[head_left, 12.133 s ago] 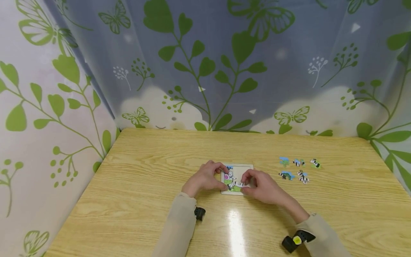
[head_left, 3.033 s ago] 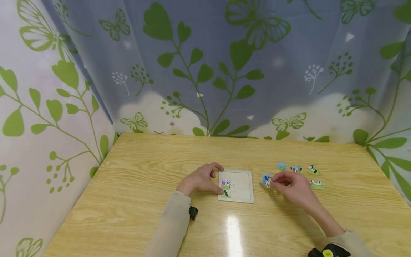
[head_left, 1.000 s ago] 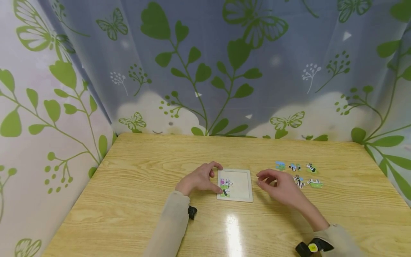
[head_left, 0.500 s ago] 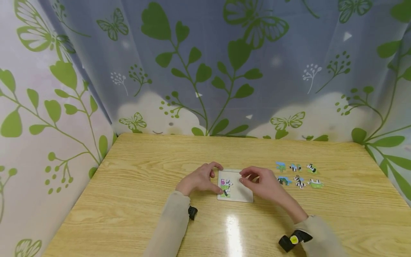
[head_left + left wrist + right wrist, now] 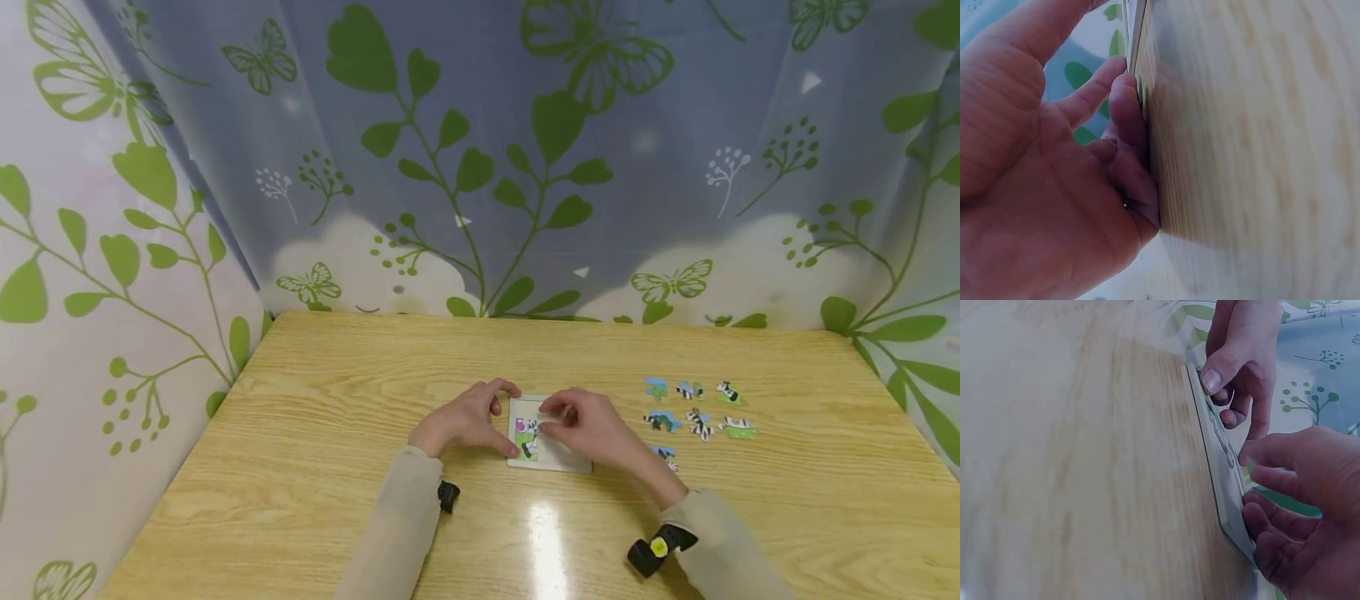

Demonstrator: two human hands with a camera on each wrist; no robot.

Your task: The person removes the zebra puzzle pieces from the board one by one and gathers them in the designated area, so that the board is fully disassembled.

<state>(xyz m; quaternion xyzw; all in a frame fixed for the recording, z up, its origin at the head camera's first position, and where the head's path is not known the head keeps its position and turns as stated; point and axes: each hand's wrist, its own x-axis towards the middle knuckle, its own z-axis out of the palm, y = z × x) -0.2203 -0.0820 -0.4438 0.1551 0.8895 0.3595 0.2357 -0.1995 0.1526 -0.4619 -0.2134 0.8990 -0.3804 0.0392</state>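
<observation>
A square, pale puzzle tray (image 5: 567, 457) lies on the table with a few zebra-and-green puzzle pieces (image 5: 527, 444) along its left side. My left hand (image 5: 465, 419) holds the tray's left edge, thumb near the lower corner and index finger at the upper one. In the right wrist view, that thumb sits on the border of the tray (image 5: 1225, 494). Over the middle of the tray is my right hand (image 5: 581, 425), thumb and index finger a little apart beside the zebra piece. I cannot tell whether they touch it; no piece shows between them.
Several loose puzzle pieces (image 5: 700, 425) lie in rows to the right, one of them (image 5: 664, 457) partly behind my right forearm. The wooden table (image 5: 360, 375) meets a patterned curtain (image 5: 420, 167) at the back and another on the left.
My right hand has moved left from beside the tray to over its middle, uncovering loose pieces on the right. The left hand stays in place. Earlier, more pieces were in the tray.
</observation>
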